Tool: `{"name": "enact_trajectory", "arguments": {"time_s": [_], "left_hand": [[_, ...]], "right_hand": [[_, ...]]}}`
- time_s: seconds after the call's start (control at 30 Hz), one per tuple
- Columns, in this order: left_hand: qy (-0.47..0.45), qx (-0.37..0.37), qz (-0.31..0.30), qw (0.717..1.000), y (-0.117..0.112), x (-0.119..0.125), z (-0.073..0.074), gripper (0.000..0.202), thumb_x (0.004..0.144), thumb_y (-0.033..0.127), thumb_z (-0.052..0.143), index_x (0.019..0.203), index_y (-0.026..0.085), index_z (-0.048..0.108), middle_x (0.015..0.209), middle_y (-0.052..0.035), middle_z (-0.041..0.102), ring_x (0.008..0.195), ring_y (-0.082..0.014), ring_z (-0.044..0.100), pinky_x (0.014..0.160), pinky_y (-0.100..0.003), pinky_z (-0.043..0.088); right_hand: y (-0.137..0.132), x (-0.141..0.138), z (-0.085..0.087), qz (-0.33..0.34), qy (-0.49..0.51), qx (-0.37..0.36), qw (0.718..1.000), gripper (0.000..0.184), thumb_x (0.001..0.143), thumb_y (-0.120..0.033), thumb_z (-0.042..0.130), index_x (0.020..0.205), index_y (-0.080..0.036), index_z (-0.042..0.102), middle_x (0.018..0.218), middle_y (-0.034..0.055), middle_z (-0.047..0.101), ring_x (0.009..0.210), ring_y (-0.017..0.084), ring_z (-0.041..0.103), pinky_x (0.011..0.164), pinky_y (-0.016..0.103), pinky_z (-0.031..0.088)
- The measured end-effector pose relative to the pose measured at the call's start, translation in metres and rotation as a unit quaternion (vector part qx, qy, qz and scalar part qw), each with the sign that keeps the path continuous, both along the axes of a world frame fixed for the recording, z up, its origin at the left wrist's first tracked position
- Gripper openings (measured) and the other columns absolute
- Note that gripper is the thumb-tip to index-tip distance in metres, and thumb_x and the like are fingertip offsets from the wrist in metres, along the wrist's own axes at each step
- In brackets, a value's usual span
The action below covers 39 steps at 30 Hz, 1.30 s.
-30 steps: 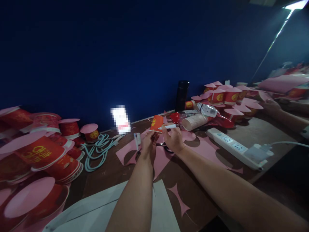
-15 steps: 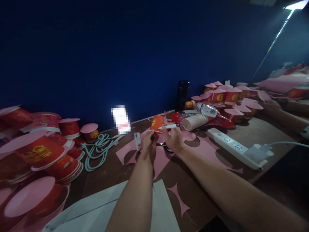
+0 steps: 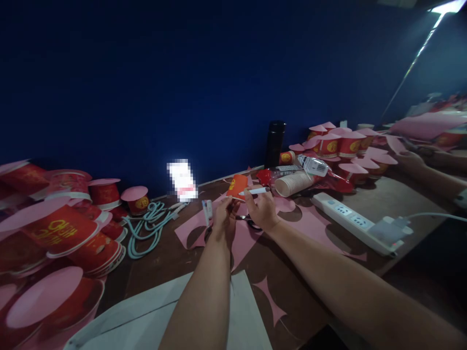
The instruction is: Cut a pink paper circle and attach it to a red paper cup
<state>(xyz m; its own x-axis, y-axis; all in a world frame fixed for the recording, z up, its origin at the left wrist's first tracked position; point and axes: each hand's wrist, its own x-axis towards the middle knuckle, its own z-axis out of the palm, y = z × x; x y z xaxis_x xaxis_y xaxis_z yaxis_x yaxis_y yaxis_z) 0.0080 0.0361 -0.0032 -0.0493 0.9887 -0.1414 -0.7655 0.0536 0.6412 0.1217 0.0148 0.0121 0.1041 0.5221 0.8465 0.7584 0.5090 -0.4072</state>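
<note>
My left hand (image 3: 224, 218) is closed on a small red paper cup (image 3: 237, 185), held on its side above the brown table (image 3: 171, 262). My right hand (image 3: 261, 210) pinches a white pen-like tool (image 3: 255, 191) with its tip against the cup. Black scissors (image 3: 249, 222) lie on pink paper scraps (image 3: 308, 224) just under my hands. A small white tube (image 3: 207, 210) lies to the left of my left hand.
Red cups capped with pink paper discs are heaped at the left (image 3: 58, 228) and back right (image 3: 339, 143). A white power strip (image 3: 355, 223), a teal cable (image 3: 149, 223), a black flask (image 3: 274, 143) and a stack of plain cups (image 3: 294, 183) lie around. Another person's hand (image 3: 410, 160) is at far right.
</note>
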Motion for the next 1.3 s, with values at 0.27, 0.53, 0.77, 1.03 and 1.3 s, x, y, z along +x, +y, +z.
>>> {"name": "enact_trajectory", "arguments": {"time_s": [0.27,0.53,0.77,1.03,1.3], "left_hand": [[0.001,-0.003,0.001,1.0,-0.0004,-0.0008,-0.0004,0.007,0.067,0.012,0.07,0.07,0.012,0.064,0.065,-0.0005,0.065,0.058,-0.0064,0.061,0.062,-0.017,0.049],[0.005,-0.007,0.003,1.0,0.0001,-0.001,-0.0013,0.01,0.066,0.012,0.071,0.072,0.013,0.063,0.065,0.0008,0.065,0.058,-0.0057,0.06,0.062,-0.017,0.048],[0.004,-0.002,0.006,1.0,-0.0001,-0.0013,-0.0005,0.009,0.066,0.009,0.07,0.071,0.013,0.063,0.064,0.0013,0.064,0.057,-0.0051,0.06,0.06,-0.016,0.047],[0.001,-0.005,0.019,1.0,0.0009,-0.001,-0.0019,0.01,0.066,0.01,0.07,0.073,0.013,0.064,0.066,0.0006,0.066,0.059,-0.0065,0.061,0.063,-0.018,0.048],[0.004,-0.003,0.013,1.0,0.0002,-0.0011,0.0004,0.008,0.068,0.011,0.07,0.072,0.013,0.064,0.065,0.0002,0.065,0.057,-0.0061,0.061,0.06,-0.017,0.048]], "right_hand": [[0.0009,0.0007,-0.0002,-0.005,0.004,-0.014,1.0,0.022,0.093,-0.033,0.048,0.09,-0.018,0.064,0.088,0.007,0.072,0.085,0.021,0.065,0.082,0.035,0.046],[0.0022,0.0012,-0.0013,-0.011,0.005,-0.018,1.0,0.023,0.092,-0.033,0.048,0.088,-0.018,0.065,0.087,0.0076,0.072,0.083,0.023,0.063,0.08,0.036,0.045],[0.003,0.002,-0.0036,-0.011,0.003,-0.027,1.0,0.023,0.092,-0.034,0.048,0.088,-0.018,0.064,0.084,0.0073,0.07,0.079,0.022,0.062,0.078,0.035,0.046],[0.0023,0.0003,-0.0036,-0.016,0.001,-0.013,1.0,0.024,0.092,-0.034,0.047,0.089,-0.018,0.064,0.087,0.0083,0.071,0.082,0.023,0.062,0.08,0.036,0.046],[0.0016,0.0005,-0.0023,-0.031,0.003,-0.017,0.999,0.023,0.092,-0.034,0.047,0.09,-0.019,0.064,0.086,0.0078,0.07,0.08,0.022,0.062,0.08,0.036,0.045]]}}
